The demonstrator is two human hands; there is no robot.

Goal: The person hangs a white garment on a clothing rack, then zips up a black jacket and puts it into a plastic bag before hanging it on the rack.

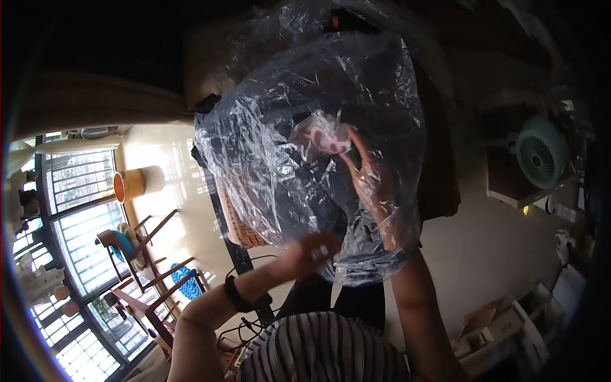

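an orange-and-white bucket (130, 184) stands at far left. at lower centre, the blurred left hand (313, 250) curls by the clear plastic bag (254, 153); i cannot tell if it grips. mid-frame, the right hand (374, 183), reaching inside, seems to pinch a pink-and-white item (326, 140); moving it calls for clearing crinkled film. a green fan (541, 153) sits right.

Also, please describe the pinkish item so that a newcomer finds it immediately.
Find the large, central clear plastic bag. Through it, spot the right hand. It holds the pinkish item, whose pink patches stand out from the colourless plastic around.
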